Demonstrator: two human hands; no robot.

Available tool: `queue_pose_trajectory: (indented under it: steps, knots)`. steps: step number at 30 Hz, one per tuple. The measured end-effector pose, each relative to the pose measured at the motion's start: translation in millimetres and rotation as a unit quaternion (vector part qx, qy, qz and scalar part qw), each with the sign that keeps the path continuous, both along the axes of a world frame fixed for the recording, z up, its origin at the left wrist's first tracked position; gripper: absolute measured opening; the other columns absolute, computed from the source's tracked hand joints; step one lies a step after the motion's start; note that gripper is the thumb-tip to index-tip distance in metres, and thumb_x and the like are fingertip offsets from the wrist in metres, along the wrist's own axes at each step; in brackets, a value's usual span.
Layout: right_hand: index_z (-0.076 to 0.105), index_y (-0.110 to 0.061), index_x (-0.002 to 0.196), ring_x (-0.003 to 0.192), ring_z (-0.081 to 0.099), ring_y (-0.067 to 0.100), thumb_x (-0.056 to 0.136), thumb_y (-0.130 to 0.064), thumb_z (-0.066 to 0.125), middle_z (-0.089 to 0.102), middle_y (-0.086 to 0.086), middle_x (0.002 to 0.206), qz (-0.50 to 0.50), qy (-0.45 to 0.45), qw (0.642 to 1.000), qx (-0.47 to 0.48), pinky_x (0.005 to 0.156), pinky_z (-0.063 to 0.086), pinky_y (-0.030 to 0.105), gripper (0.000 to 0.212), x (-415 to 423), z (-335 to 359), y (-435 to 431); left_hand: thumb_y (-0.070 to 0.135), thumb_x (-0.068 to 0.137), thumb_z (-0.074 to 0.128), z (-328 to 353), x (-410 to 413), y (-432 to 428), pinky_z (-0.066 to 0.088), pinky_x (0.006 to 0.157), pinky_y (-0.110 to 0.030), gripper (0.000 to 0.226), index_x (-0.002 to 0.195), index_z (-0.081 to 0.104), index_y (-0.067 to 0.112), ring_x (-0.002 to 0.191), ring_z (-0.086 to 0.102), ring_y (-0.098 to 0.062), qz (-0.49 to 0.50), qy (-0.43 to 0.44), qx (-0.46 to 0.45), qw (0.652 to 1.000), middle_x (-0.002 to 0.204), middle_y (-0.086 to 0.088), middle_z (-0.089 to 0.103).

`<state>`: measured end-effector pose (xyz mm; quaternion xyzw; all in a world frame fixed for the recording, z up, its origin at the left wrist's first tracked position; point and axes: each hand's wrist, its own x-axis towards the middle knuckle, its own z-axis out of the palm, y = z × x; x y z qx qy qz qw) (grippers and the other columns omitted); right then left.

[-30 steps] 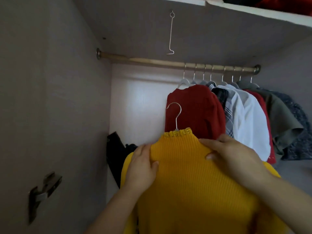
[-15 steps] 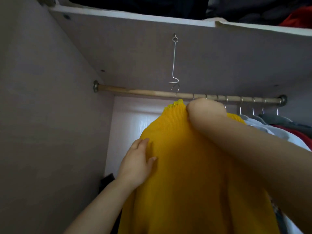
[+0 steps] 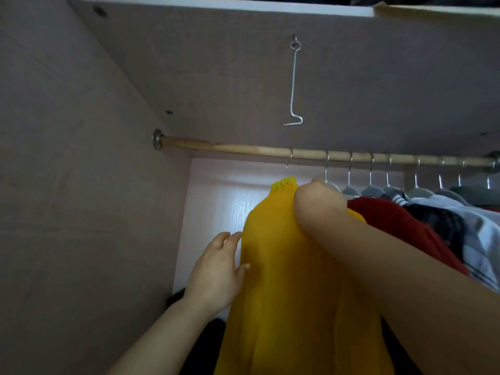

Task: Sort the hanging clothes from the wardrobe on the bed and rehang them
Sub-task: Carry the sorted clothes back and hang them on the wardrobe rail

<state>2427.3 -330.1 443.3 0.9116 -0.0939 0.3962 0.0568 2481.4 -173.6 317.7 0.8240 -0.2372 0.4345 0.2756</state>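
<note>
sweater (image 3: 284, 266) hangs vertical, collar (image 3: 284, 186) up, hook (image 3: 288, 163) on rod (image 3: 230, 146); left hand (image 3: 216, 272) flat against it, grip of right hand (image 3: 316, 204) hidden.

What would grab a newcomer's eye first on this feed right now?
The bright yellow sweater fills the centre, its hanger hook over the wooden rail, just left of a red garment. The right hand is at its neck and shoulder, fingers hidden, while the open left hand touches its left edge. Above, a bent wire hook dangles from the underside of the shelf.
</note>
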Motion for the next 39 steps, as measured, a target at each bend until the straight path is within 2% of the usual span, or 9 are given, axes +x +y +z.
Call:
queue_pose_trajectory:
  steps: [4,6,8,12,14,18,21,29,39]
  knots:
    - [0.053,-0.004,0.120,0.117,0.043,0.033,0.088,-0.003,0.047,0.040,0.014,0.127,-0.001,-0.002,0.999,-0.039,0.077,0.038,0.034,0.032,-9.3,-19.0,2.0,0.035,0.091,0.053,-8.1,-5.8,-1.3,0.031,0.105,-0.026,0.062,0.145,0.023,0.024,0.132,0.031,-0.013,0.007,0.008,0.008,1.000,0.147,0.005,0.029]
    - [0.050,-0.007,0.123,0.121,0.038,0.032,0.089,-0.010,0.046,0.040,0.014,0.130,-0.010,0.000,0.997,-0.078,0.091,0.037,0.039,0.034,-16.6,-31.3,3.3,0.035,0.092,0.052,-13.2,-11.7,-1.0,0.032,0.106,-0.028,0.063,0.145,0.022,0.024,0.133,0.031,-0.014,0.012,0.021,0.011,1.000,0.148,0.004,0.029]
    - [0.049,-0.012,0.122,0.123,0.035,0.032,0.088,-0.014,0.044,0.040,0.013,0.130,-0.008,-0.011,0.993,-0.116,0.101,0.029,0.042,0.034,-23.5,-43.4,3.1,0.035,0.092,0.052,-18.8,-19.4,-1.1,0.033,0.108,-0.030,0.063,0.146,0.021,0.024,0.134,0.031,-0.015,0.013,0.035,0.013,0.999,0.149,0.004,0.028]
    - [0.049,-0.021,0.124,0.130,0.027,0.031,0.089,-0.020,0.044,0.038,0.010,0.134,0.016,-0.019,0.986,-0.166,0.112,0.013,0.048,0.035,-41.0,-68.4,1.2,0.035,0.092,0.052,-29.5,-38.5,-3.2,0.033,0.107,-0.029,0.063,0.146,0.021,0.024,0.133,0.031,-0.015,-0.001,0.047,0.018,0.999,0.148,0.004,0.028]
    - [0.051,-0.024,0.121,0.127,0.030,0.029,0.089,-0.020,0.043,0.041,0.008,0.131,0.039,-0.018,0.983,-0.178,0.112,0.010,0.047,0.033,-54.1,-81.1,0.5,0.035,0.092,0.052,-35.2,-49.5,-4.3,0.032,0.105,-0.027,0.063,0.146,0.021,0.024,0.132,0.032,-0.014,-0.014,0.051,0.018,0.998,0.147,0.004,0.029]
    - [0.051,-0.023,0.122,0.121,0.036,0.028,0.088,-0.018,0.045,0.043,0.006,0.131,0.090,0.024,0.985,-0.145,0.105,0.021,0.040,0.035,-85.8,-107.6,-1.8,0.036,0.092,0.051,-49.3,-74.6,-5.4,0.032,0.103,-0.027,0.062,0.145,0.021,0.025,0.129,0.035,-0.014,-0.031,0.061,0.028,0.997,0.146,0.004,0.031]
    - [0.047,-0.022,0.128,0.124,0.035,0.026,0.090,-0.017,0.043,0.040,0.006,0.134,0.112,0.056,0.984,-0.126,0.106,0.022,0.037,0.038,-108.9,-127.7,-5.2,0.036,0.092,0.052,-65.6,-94.0,-5.1,0.035,0.102,-0.028,0.063,0.146,0.021,0.025,0.125,0.039,-0.015,-0.049,0.084,0.031,0.995,0.145,0.004,0.032]
    - [0.034,-0.024,0.141,0.129,0.031,0.023,0.094,-0.017,0.043,0.031,0.002,0.143,0.158,0.147,0.974,-0.072,0.104,0.032,0.033,0.048,-176.7,-176.4,-12.4,0.040,0.093,0.048,-110.6,-159.3,4.9,0.029,0.109,-0.032,0.064,0.147,0.016,0.027,0.134,0.026,-0.016,-0.057,0.187,0.060,0.979,0.149,0.003,0.025]
    - [0.033,-0.025,0.142,0.127,0.032,0.020,0.095,-0.029,0.048,0.031,0.000,0.143,0.222,0.168,0.960,-0.021,0.104,0.033,0.030,0.049,-272.3,-229.6,-15.3,0.040,0.094,0.047,-133.8,-286.0,25.8,0.031,0.103,-0.031,0.066,0.148,0.013,0.023,0.134,0.026,-0.021,0.024,0.225,0.091,0.970,0.150,-0.001,0.024]
